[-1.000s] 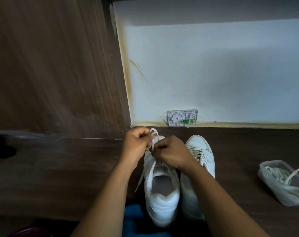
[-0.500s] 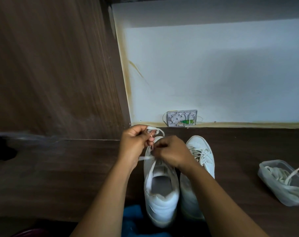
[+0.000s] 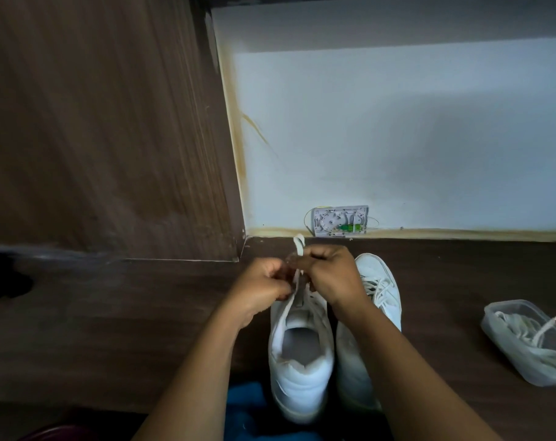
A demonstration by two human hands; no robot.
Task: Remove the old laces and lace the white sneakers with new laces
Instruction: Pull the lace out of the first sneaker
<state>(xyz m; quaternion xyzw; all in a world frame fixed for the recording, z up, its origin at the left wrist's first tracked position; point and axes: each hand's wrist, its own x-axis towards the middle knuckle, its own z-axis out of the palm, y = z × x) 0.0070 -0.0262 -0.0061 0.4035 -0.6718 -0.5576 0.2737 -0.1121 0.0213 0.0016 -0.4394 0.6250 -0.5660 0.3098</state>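
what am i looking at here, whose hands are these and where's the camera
There is no machine here: these are a person's two bare hands. The one camera sits on the person's head and looks forward and down, so both arms come in from the bottom edge. On a dark wooden surface two white sneakers stand side by side, toes toward a white wall. The left hand and right hand both pinch a white lace over the front of the left sneaker. The right sneaker is laced. Further right lies a clear tub with more laces inside. A small box sits low on the wall.
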